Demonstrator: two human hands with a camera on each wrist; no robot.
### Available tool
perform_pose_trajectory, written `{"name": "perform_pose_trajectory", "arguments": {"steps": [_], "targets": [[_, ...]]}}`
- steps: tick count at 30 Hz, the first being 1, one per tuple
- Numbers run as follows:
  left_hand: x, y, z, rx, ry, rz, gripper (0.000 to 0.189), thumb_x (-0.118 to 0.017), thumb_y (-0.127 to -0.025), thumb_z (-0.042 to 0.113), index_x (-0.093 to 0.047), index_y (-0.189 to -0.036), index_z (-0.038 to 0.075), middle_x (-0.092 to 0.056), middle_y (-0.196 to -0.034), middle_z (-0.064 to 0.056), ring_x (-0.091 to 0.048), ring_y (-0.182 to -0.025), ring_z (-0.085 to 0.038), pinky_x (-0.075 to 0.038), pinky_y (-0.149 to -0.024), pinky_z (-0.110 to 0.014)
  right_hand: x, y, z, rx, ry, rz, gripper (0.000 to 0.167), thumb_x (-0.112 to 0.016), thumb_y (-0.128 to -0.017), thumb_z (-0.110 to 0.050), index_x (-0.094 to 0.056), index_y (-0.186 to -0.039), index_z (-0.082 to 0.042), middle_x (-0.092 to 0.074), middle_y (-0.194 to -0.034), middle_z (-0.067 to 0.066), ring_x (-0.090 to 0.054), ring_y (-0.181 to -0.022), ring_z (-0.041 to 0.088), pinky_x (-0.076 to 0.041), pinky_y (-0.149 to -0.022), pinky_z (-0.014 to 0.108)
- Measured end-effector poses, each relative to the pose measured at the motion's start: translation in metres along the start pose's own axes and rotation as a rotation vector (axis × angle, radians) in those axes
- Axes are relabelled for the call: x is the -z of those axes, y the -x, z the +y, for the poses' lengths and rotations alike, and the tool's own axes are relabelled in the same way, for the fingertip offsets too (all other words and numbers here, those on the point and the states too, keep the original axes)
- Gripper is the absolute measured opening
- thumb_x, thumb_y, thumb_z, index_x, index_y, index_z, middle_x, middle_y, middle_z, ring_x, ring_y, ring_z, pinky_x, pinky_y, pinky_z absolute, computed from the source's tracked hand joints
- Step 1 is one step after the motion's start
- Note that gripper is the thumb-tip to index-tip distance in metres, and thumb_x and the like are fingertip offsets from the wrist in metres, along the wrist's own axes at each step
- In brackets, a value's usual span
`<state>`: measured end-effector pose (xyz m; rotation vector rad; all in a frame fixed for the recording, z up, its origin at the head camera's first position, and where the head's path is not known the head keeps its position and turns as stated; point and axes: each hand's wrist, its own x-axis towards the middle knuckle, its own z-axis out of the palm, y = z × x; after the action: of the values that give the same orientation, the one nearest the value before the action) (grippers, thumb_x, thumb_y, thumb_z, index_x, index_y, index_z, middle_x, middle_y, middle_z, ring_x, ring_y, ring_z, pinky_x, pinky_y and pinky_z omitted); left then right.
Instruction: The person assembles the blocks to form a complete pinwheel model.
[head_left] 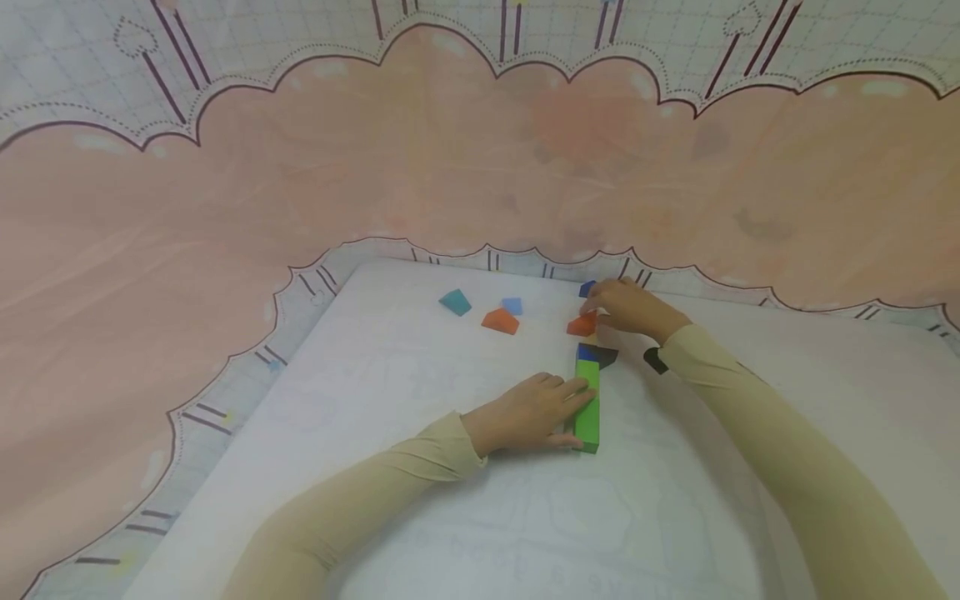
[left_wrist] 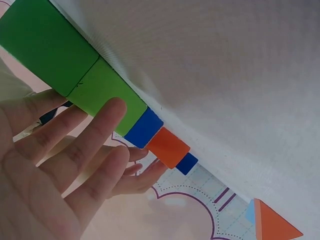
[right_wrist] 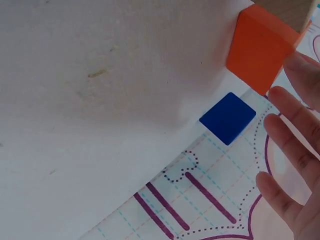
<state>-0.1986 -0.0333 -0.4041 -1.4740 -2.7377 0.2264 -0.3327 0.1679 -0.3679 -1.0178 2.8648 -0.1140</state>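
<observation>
Alignment seems in hand: left hand [head_left: 534,413], fingers apart, rests on green blocks [head_left: 588,419]; right hand [head_left: 632,307], likewise, touches orange block [right_wrist: 259,49] at twelve o'clock. Next move wants gentle nudging.

Smooth, matt faces mark the green blocks [left_wrist: 97,89] and orange block [right_wrist: 260,50]; sleeves [head_left: 738,408] are creased cloth, the white tabletop [head_left: 420,383] matt, the printed sheet [head_left: 247,200] faintly glossy

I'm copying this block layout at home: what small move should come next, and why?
Perhaps the right hand should nudge the orange block into line with the blue block and green blocks. Its fingertips are at the orange block, which lies beyond that end-to-end row, and the left hand touches the green blocks, so could steady them.
</observation>
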Motion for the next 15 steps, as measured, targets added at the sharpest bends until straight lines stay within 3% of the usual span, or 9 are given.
{"name": "perform_pose_trajectory", "arguments": {"steps": [5,15], "targets": [[-0.0001,-0.0004,-0.0003,-0.002,-0.003,0.005,0.072,-0.043,-0.091,0.061,-0.034,-0.146,0.014,-0.041,-0.146,-0.004,-0.052,-0.121,-0.017,-0.04,-0.105,-0.031,-0.0005,-0.0058,-0.0027,0.035,0.057,0.006,0.026,-0.064,-0.086,-0.005,-0.071,-0.108,-0.016,-0.068,-0.11,0.009,-0.058,-0.107,0.03,-0.04,-0.099,0.055],[0.0023,0.0002,0.0009,0.005,0.012,-0.009,0.072,-0.043,-0.091,0.06,-0.034,-0.146,0.014,-0.041,-0.146,-0.004,-0.051,-0.123,-0.017,-0.04,-0.106,-0.031,-0.0021,-0.0104,-0.0019,0.019,-0.031,-0.015,0.026,-0.063,-0.087,-0.004,-0.072,-0.109,-0.016,-0.069,-0.111,0.007,-0.059,-0.108,0.028,-0.039,-0.102,0.053]]}}
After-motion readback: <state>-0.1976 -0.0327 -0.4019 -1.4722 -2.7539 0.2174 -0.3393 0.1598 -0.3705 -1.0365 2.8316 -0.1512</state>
